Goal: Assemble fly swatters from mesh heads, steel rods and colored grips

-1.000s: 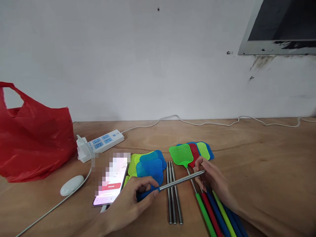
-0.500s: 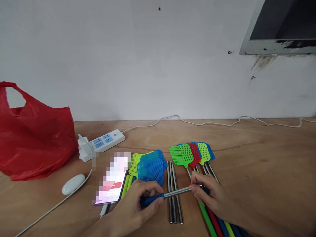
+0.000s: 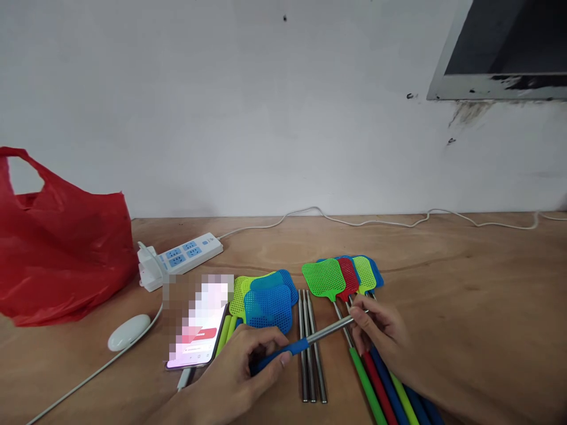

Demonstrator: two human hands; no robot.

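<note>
A fly swatter handle with a blue grip (image 3: 297,348) and a metal rod (image 3: 330,330) slants up to the right between my hands. My left hand (image 3: 234,372) is closed around the blue grip. At the far end, my right hand (image 3: 381,330) pinches the rod's tip between thumb and fingers. Three loose metal rods (image 3: 312,360) lie below the held handle. Left of them are loose blue swatter heads (image 3: 268,308) and a yellow-green head (image 3: 239,294). Fly swatters with green (image 3: 323,278), red (image 3: 349,275) and other heads lie at the right, partly hidden by my right hand.
A phone (image 3: 195,348) on a cable lies left of the swatter heads. Behind it is a white power strip (image 3: 195,252), with a white mouse-shaped object (image 3: 129,332) nearer the front. A red plastic bag (image 3: 66,254) stands at the left; a cord runs along the wall.
The rod end of the handle has risen and tilts more steeply. My right hand has shifted slightly up and right with it, while my left hand keeps its grip.
</note>
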